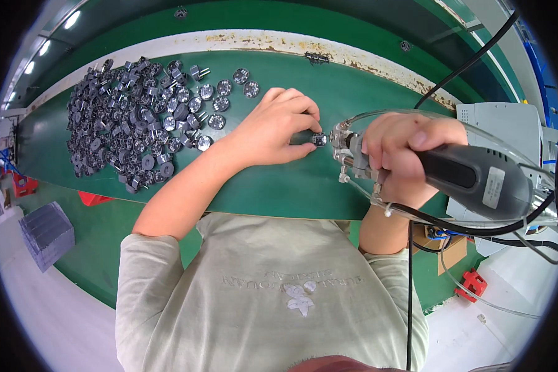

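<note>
across the left of the green worktop (260,195) spreads a heap of small, dark grey, round pronged parts (121,118). right of it, your left hand (280,129) pinches one small, dark, shiny-faced part (319,140) between thumb and fingertips; its long axis is too small to tell. that part lies at the right end of this grip, just left of the silver metal head (341,142). your right hand (406,149), farther from it, wraps the dark grey handheld tool (514,186).

Bright light (ceiling tubes (72,19) glare upper left); rim bends lines, corners black
</note>
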{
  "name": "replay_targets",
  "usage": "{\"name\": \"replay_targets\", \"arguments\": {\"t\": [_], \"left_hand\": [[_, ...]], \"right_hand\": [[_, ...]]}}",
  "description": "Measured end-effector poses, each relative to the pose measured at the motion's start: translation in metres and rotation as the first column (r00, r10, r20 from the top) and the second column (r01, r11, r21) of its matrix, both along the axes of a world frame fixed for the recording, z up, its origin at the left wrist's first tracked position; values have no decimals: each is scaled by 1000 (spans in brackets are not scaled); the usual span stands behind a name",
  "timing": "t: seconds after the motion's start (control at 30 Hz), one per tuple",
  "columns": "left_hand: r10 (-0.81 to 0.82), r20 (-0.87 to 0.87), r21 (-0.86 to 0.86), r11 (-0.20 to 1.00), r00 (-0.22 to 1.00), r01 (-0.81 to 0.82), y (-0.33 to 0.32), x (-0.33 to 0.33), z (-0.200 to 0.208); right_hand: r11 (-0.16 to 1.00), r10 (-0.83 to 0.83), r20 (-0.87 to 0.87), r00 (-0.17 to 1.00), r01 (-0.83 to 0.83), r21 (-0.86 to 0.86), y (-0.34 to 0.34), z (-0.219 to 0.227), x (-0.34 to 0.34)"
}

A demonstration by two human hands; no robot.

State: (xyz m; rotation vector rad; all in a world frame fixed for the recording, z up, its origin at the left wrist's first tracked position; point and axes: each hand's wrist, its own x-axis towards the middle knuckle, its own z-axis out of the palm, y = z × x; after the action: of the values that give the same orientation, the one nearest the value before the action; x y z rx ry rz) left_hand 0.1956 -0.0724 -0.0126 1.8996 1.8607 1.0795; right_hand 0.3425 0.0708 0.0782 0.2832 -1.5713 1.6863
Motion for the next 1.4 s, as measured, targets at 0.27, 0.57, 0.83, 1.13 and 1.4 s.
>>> {"name": "replay_targets", "arguments": {"t": [0.27,0.57,0.83,1.13,1.4], "left_hand": [[-5,19,21,1000,1000,5,1,-2,3],[11,11,3,1000,1000,-11,-2,-1,0],[3,14,-14,1000,1000,-2,-2,-1,-1],[6,10,-9,1000,1000,-6,-1,-2,-3],[5,12,-9,1000,1000,-5,-1,-2,-2]], "right_hand": [[945,-122,188,974,56,321,-1,0,-7],[992,124,-107,987,-120,47,11,38,18],[995,77,-51,996,-81,-67,2,6,4],[999,40,83,996,-42,33,-2,10,5],[995,93,-44,995,-95,-29,-2,3,1]]}}
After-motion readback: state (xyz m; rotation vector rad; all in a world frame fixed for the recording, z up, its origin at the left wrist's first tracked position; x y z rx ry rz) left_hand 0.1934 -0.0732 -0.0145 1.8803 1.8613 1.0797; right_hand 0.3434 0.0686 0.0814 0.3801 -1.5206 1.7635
